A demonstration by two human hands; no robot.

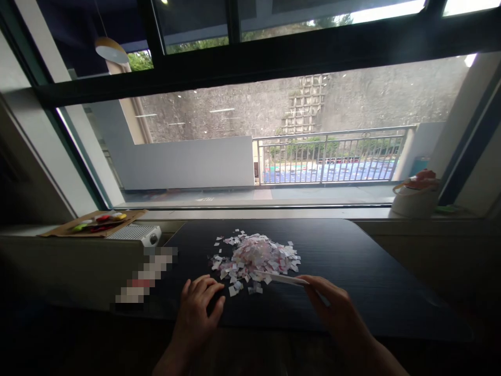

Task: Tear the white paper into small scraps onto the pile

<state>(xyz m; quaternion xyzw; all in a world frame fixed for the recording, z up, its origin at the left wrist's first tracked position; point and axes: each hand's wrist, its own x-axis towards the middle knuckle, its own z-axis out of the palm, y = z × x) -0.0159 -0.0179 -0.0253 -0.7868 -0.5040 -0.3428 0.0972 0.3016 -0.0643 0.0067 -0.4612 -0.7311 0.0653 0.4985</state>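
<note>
A heap of small cut paper pieces (256,253), white with pink tints, lies on the dark table (352,261), with loose bits scattered around its edges. My right hand (326,295) pinches a thin white strip (284,279), whose far end reaches to the near right side of the heap. Its exact kind I cannot make out. To the left of the heap's near edge, my left hand (201,300) rests low by the table, fingers bent and thumb apart, with nothing visible in it. A few stray pieces lie just beyond its fingertips.
A wide window (274,203) runs behind the table. On the left ledge are a white slotted box (136,235) and brown paper (58,228) with colourful items. A white bucket-like container (413,201) stands on the sill at right. A blurred patch covers something left.
</note>
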